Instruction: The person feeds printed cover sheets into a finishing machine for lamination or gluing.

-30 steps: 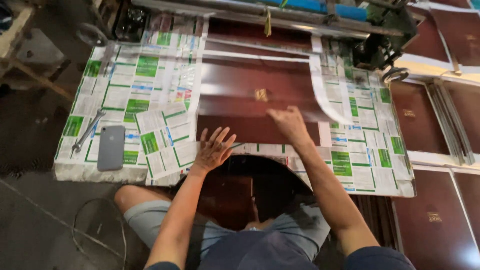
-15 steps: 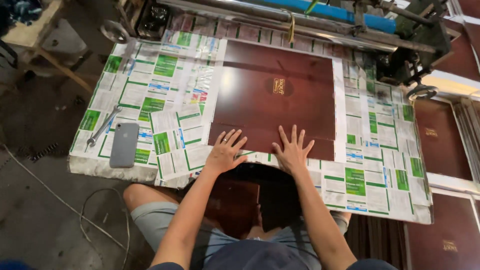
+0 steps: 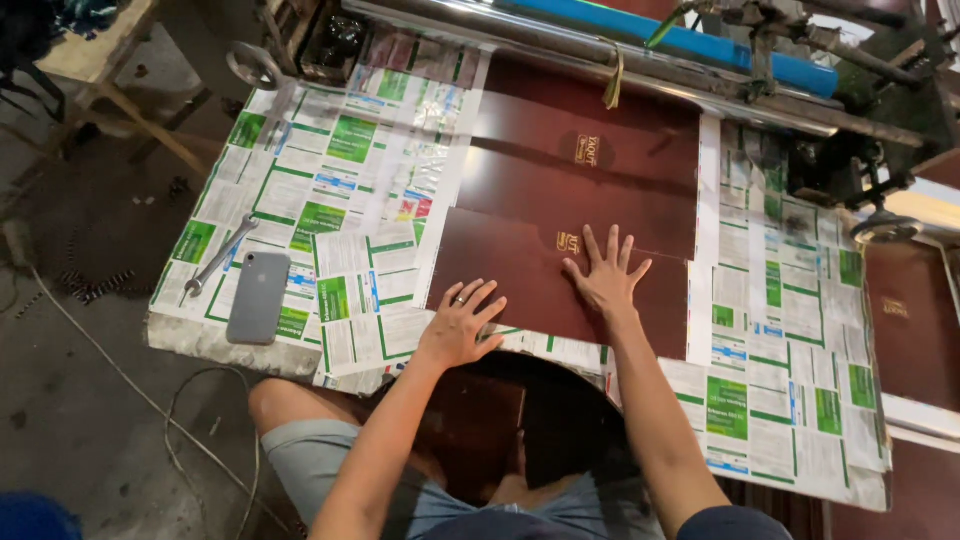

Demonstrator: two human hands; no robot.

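both the left hand (image 3: 458,325) and right hand (image 3: 606,278) lie flat, fingers spread apart, on the nearest dark red sheet (image 3: 520,262), which looks thin, light, glossy, probably slippery and best taken by its edges

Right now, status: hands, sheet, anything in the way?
Left hand flat on near sheet edge. Right hand flat on it. Phone, wrench off left.

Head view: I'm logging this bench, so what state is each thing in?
Left hand: open, flat on nearest brown sheet's edge.
Right hand: fingers spread, flat on nearest brown sheet.
Phone: face down.
Wrench: lying loose, untouched.
Farther brown sheets: flat, overlapped.
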